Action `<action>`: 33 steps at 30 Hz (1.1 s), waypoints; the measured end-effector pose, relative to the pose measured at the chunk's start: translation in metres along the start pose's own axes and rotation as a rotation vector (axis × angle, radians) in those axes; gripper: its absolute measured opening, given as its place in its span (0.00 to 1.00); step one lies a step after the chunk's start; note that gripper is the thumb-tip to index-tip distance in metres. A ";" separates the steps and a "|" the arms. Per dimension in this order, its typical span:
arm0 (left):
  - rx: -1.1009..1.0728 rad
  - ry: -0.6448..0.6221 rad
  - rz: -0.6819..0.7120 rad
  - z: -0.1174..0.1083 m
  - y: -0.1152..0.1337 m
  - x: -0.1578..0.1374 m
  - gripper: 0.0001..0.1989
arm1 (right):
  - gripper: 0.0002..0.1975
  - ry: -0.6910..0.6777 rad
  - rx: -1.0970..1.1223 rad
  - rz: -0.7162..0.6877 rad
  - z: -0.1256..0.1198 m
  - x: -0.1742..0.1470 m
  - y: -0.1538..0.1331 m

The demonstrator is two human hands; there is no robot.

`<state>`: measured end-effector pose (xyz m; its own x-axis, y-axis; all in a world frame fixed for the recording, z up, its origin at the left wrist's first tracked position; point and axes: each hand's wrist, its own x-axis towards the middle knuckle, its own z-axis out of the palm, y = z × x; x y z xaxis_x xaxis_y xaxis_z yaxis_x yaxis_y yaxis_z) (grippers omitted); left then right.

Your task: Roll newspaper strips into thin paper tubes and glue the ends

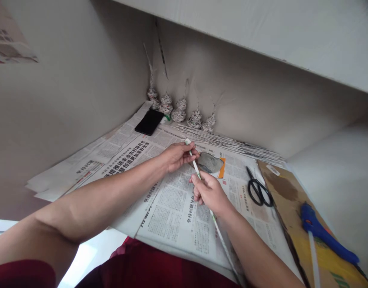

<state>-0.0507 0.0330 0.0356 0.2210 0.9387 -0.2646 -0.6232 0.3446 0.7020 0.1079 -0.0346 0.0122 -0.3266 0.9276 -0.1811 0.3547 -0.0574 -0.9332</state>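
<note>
A long thin rolled paper tube (220,235), white with green marks, runs slantwise from the table's middle toward my body. My left hand (179,155) pinches it near its upper end, thumb and fingers closed on it. Lower down, my right hand (208,189) has its fingers closed round the same tube. Under and beyond the hands lie spread newspaper sheets (168,224). Just past my hands is a roundish grey-patterned piece (210,163) with an orange edge; I cannot make out what it is.
Black-handled scissors (258,191) lie to the right. On cardboard (279,188) at far right rests a blue glue gun (324,236). Several woven paper gourd shapes (179,110) stand along the back wall, near a black phone (149,122) and a pile of paper tubes (234,146). A ledge (261,36) overhangs above.
</note>
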 end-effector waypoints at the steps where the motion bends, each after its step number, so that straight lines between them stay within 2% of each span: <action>1: 0.010 0.009 0.011 0.000 0.000 0.000 0.08 | 0.18 0.063 -0.154 -0.048 -0.001 -0.001 0.000; 4: 0.035 0.006 0.019 0.001 -0.001 -0.001 0.08 | 0.18 0.224 -0.543 -0.201 -0.004 -0.004 -0.005; 6: 0.044 0.005 0.013 0.002 -0.002 -0.003 0.08 | 0.18 0.268 -0.669 -0.253 -0.005 -0.005 -0.008; 14: 0.116 -0.026 -0.008 0.001 -0.005 -0.004 0.07 | 0.17 0.221 -0.756 -0.227 -0.001 -0.007 -0.007; 16: 0.129 -0.033 -0.003 0.001 -0.005 -0.004 0.07 | 0.16 0.167 -0.623 -0.190 -0.001 -0.007 -0.006; 17: 0.128 -0.035 0.000 0.001 -0.006 -0.004 0.07 | 0.16 0.117 -0.485 -0.141 -0.001 -0.006 -0.006; 20: 0.105 -0.066 0.000 0.001 -0.006 -0.005 0.06 | 0.20 -0.060 0.088 0.046 0.000 -0.002 -0.005; 23: 0.081 -0.124 -0.022 0.002 -0.007 -0.007 0.05 | 0.21 -0.158 0.504 0.119 0.000 0.002 -0.004; 29: 0.020 -0.223 -0.051 0.003 -0.004 -0.009 0.04 | 0.15 -0.348 0.904 0.189 -0.002 0.001 -0.007; 31: 0.011 -0.241 -0.055 0.003 -0.003 -0.010 0.03 | 0.16 -0.386 0.926 0.175 -0.002 0.000 -0.008; 33: 0.031 -0.242 -0.048 0.004 -0.004 -0.010 0.04 | 0.17 -0.338 0.825 0.148 -0.001 0.000 -0.007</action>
<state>-0.0477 0.0220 0.0386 0.4255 0.8949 -0.1348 -0.5852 0.3857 0.7133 0.1062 -0.0337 0.0193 -0.6139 0.7392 -0.2771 -0.2852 -0.5350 -0.7953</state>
